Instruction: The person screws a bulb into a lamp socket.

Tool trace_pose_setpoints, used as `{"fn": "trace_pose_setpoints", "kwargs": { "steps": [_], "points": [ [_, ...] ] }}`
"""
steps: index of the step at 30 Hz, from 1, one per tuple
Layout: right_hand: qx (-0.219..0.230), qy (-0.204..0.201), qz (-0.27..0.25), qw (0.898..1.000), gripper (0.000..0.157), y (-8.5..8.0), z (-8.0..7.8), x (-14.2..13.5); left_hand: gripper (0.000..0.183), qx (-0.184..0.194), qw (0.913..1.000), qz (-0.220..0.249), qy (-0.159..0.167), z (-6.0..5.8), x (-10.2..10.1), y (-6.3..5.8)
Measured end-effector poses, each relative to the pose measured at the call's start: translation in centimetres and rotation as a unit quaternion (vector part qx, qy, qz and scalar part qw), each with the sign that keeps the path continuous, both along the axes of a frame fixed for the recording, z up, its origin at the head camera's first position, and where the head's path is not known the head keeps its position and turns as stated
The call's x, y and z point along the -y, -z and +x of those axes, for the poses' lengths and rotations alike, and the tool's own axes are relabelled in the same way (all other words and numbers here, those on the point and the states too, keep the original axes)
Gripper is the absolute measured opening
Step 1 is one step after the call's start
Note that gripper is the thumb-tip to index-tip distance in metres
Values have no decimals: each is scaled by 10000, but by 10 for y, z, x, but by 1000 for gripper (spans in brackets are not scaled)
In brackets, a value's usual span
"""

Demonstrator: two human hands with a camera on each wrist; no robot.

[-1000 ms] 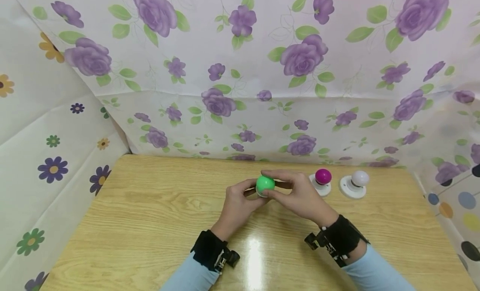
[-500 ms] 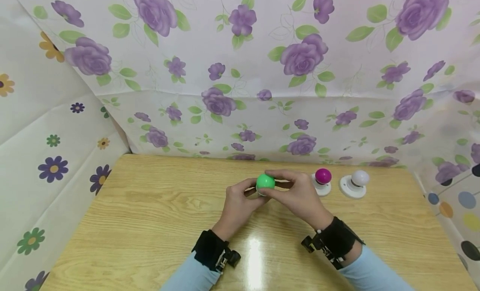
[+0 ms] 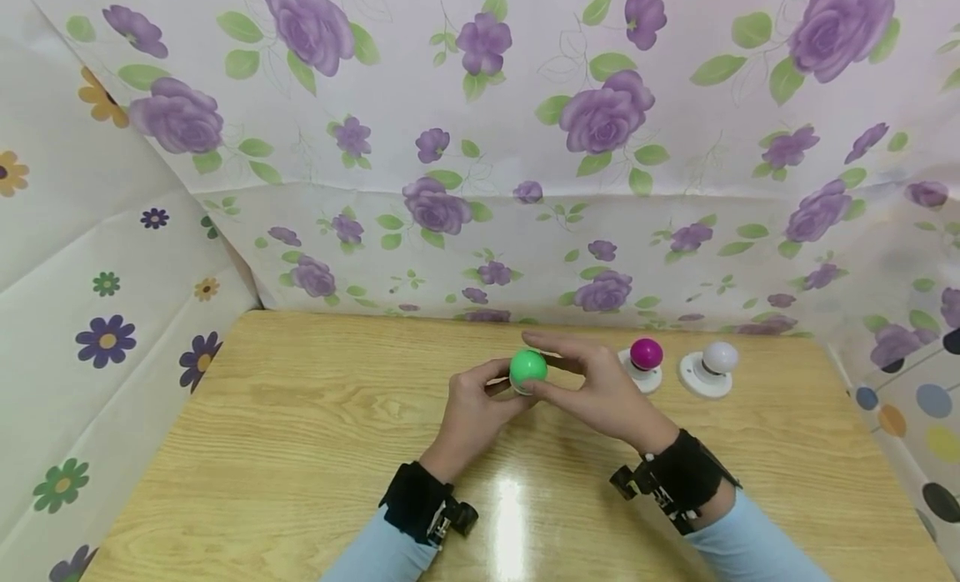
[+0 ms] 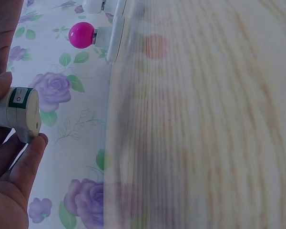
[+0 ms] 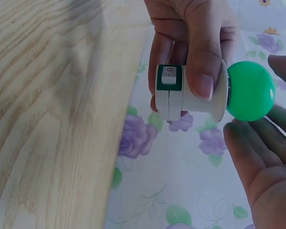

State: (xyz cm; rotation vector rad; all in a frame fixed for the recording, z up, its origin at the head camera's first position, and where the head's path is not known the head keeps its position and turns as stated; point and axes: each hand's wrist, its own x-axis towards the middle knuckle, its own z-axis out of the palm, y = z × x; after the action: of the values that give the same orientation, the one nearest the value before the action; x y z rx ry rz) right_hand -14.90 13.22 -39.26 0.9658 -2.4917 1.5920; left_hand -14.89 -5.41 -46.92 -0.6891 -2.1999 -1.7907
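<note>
A round green light bulb (image 3: 528, 365) stands upright in a white lamp socket (image 5: 175, 102), which has a small rocker switch (image 5: 169, 74) on its side. My left hand (image 3: 474, 407) grips the socket below the bulb, its thumb across the socket's body in the right wrist view. Around the bulb, my right hand (image 3: 600, 388) has its fingers spread, with the forefinger raised off the bulb and the thumb close by its lower side. In the left wrist view, the socket's lower end (image 4: 26, 112) shows and the green bulb is out of frame.
Right of my hands, a magenta bulb (image 3: 646, 353) sits in a white round base (image 3: 648, 385). Beside it, a white bulb (image 3: 720, 357) sits in a like base (image 3: 705, 385). A flowered cloth (image 3: 480, 257) hangs behind the wooden table (image 3: 315, 415).
My right hand's fingers have come apart from the green bulb, and the wrist has shifted slightly right since half a second ago. The left hand has stayed almost still with the socket.
</note>
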Motion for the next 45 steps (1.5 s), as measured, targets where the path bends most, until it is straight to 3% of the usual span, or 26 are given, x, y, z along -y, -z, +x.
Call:
{"fn": "trace_pose_setpoints", "kwargs": {
  "steps": [5, 10, 23, 32, 37, 45],
  "points": [
    [182, -266, 105, 9994, 45, 9, -4, -3, 35, 14, 10000, 6, 61, 7, 0, -15],
    [127, -253, 74, 9996, 42, 16, -7, -6, 33, -99, 9999, 19, 124, 15, 0, -32],
    [148, 385, -462, 9981, 41, 19, -3, 1, 34, -9, 9999, 136, 92, 15, -3, -31],
    [-609, 1190, -719, 9884, 40, 27, 2, 11, 32, 21, 9996, -18, -296, 17, -5, -33],
    [-638, 951, -462, 9924, 44, 25, -1, 5, 32, -91, 9996, 23, -248, 16, -5, -32],
    [111, 53, -146, 9998, 48, 14, -6, -9, 33, -275, 9996, 78, -30, 13, -5, -32]
  ]
}}
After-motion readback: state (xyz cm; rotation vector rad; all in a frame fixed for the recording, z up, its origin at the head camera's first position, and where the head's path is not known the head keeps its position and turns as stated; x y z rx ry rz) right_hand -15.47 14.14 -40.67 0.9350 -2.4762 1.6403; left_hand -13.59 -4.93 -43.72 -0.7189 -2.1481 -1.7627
